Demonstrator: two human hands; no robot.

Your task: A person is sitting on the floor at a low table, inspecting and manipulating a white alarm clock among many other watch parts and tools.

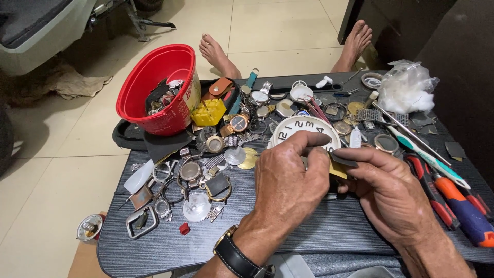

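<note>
From the head camera, the two hands meet over the middle of the dark ribbed desk (309, 231), just in front of a white clock dial (303, 128) that lies flat with its numerals facing up. The left hand (288, 180) is curled over, knuckles up, index finger stretched toward the right and thumb tucked under it, pinching a thin dark tool whose tip barely shows; what kind of tool it is cannot be told. The right hand (386, 190) comes in from the right, fingers drawn together and pinching a small flat yellow piece (337, 170) with a dark edge, held just above the desk. That piece sits between the two hands, touching the right fingertips and directly under the left index finger, so the left hand's tool points rightward onto it; its long axis runs roughly left to right. The left wrist wears a black-strapped watch (236, 252). To the left lie loose watch cases, straps and crystals, and a red bucket (154, 87) of parts stands at the far left corner. To the right, well apart, lie a toothbrush (427, 154) and red-handled pliers (437, 195).
</note>
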